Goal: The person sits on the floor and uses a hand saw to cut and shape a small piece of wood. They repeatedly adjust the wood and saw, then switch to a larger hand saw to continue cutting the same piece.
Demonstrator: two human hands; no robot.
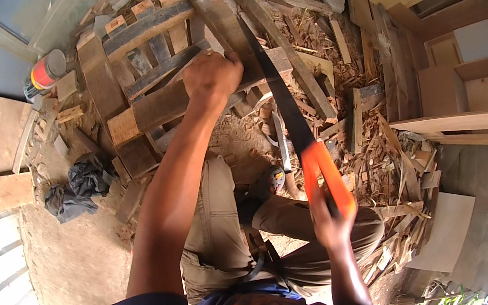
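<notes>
My right hand (333,218) is wrapped round the orange handle of a handsaw (287,102). The saw's dark blade points away from me and passes beside the end of a wooden beam (161,107). My left hand (212,74) is closed over that beam, near where another long plank (220,19) crosses it. The beam lies across a low stack of wooden slats and blocks (155,23). Whether the teeth are in the wood cannot be made out.
Wood scraps and shavings (344,128) cover the ground at right. Wooden frames (471,73) stand along the right side. At left lie a red and yellow can (48,68) and a crumpled black plastic bag (77,188). A pale board (444,231) lies at lower right.
</notes>
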